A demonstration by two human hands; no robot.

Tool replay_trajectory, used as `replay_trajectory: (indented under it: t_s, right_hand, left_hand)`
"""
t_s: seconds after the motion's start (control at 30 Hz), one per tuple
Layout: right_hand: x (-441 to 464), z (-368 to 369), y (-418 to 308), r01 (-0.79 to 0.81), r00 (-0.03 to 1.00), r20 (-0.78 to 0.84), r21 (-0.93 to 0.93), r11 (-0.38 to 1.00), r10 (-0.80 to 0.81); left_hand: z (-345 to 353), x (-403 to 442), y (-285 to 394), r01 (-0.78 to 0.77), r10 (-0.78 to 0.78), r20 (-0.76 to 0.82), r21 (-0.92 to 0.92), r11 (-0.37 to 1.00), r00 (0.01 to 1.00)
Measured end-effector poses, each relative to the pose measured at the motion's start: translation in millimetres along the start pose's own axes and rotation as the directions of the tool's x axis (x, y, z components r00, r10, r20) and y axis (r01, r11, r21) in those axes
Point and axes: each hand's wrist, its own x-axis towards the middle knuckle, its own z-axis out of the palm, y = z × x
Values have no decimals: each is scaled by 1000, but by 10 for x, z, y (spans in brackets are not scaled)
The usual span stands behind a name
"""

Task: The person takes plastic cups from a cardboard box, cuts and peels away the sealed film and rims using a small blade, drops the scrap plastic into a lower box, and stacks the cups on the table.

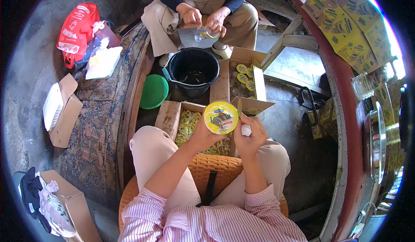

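My left hand [199,137] is wrapped round a tub with a round yellow lid [221,117], which carries green lettering and a dark picture and faces up at me. Close on its right, my right hand [250,135] grips what looks like a small knife [240,107]. Its narrow blade points up beside the lid's rim, and a white, ridged part shows between the fingers. Below both hands, an open carton [167,120] holds many curled yellow strips [186,125].
Opposite, a person's hands [206,19] hold a clear cup over a black bucket [193,71]. A green basin [154,91] stands left of it. Several yellow-lidded tubs [243,71] lie in another carton [221,84]. A red bag [77,33] sits at far left; a red-edged bench [335,90] runs along the right.
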Motion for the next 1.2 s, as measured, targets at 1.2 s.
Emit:
replay_trajectory:
  t_s: [1.2]
  right_hand:
    - [-44,21,-36,2,1000,-3,-20,1000,-2]
  left_hand:
    - [-116,40,46,-8,8,1,-18,1000,1000]
